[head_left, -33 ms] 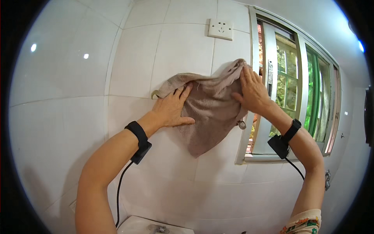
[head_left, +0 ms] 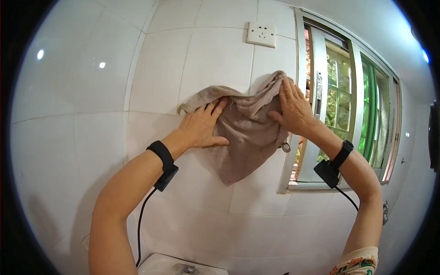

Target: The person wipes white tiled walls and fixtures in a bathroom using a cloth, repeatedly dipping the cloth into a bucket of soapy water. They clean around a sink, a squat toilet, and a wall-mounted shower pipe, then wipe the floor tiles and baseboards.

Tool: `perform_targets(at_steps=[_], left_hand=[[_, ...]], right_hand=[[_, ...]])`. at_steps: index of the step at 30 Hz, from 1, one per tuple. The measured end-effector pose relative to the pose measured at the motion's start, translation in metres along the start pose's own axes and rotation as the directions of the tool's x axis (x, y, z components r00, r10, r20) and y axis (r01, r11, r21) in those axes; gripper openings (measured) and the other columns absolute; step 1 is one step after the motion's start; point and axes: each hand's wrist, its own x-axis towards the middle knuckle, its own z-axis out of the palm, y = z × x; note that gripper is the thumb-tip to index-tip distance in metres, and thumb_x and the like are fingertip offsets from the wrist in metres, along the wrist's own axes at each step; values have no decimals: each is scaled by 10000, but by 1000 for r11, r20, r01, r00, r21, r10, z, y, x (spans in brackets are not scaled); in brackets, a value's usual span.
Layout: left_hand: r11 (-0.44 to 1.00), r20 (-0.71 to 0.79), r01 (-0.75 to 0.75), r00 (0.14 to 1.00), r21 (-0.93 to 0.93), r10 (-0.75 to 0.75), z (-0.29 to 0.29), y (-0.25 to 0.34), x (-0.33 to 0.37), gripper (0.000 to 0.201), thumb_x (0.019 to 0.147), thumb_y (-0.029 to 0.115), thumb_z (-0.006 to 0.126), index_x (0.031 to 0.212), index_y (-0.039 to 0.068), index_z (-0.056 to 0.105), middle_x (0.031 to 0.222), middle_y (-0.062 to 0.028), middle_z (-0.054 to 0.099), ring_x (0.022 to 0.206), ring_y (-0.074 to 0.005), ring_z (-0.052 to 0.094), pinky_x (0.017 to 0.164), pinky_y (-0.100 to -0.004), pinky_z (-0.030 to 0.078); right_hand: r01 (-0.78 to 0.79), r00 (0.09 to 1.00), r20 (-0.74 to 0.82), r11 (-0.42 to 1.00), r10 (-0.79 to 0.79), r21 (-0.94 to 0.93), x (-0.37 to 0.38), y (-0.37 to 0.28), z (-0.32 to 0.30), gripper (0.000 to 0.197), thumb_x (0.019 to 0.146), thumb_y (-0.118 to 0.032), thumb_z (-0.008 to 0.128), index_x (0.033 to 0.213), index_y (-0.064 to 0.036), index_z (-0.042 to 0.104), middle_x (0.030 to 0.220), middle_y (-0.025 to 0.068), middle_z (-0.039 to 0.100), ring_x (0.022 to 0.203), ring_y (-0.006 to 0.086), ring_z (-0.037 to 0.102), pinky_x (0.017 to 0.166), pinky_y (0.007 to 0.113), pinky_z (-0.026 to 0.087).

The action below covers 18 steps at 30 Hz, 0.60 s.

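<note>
A brownish-mauve towel lies spread against the white tiled wall, its lower corner hanging to a point and its top edge bunched into folds. On its left part my left hand presses flat, thumb held apart; the fingertips reach under or against a fold and are partly hidden. My right hand rests with stretched fingers on the gathered upper right corner, close to the window frame, thumb spread over the cloth.
A sliding window with a metal frame is at the right. Above the towel sits a white wall socket. A small round metal fitting shows beside the towel. Below is a white basin with a tap. Black bands with cabled boxes circle both forearms.
My right hand and the towel's upper right corner have shifted very slightly left and down. My left hand stays nearly in place.
</note>
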Motion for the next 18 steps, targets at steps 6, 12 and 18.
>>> perform_targets(at_steps=[6,12,18], left_hand=[[993,26,93,995,69,-95,-18,-30,15,1066,565,652,581,1311,15,163,1298,-215,277,1152,-362,343,934,-425,321],[898,-70,431,902,95,-425,-32,-87,23,1144,551,722,539,1322,2,95,1344,-209,183,1230,-343,226,982,-431,248],[893,-94,441,897,96,-433,-27,-97,15,1215,513,767,523,1329,12,30,1375,-191,98,1273,-320,120,1004,-451,194]], right_hand=[[204,937,-302,977,-178,56,62,-42,12,851,767,-533,446,1245,132,214,1333,260,157,1261,339,134,1038,390,104],[42,941,-334,998,-52,-37,164,-60,-5,870,769,-615,358,1272,80,212,1349,206,181,1269,303,136,1036,372,109],[-168,939,-308,986,153,-22,214,-65,-23,849,778,-608,339,1279,67,214,1354,203,175,1265,321,136,1035,388,93]])
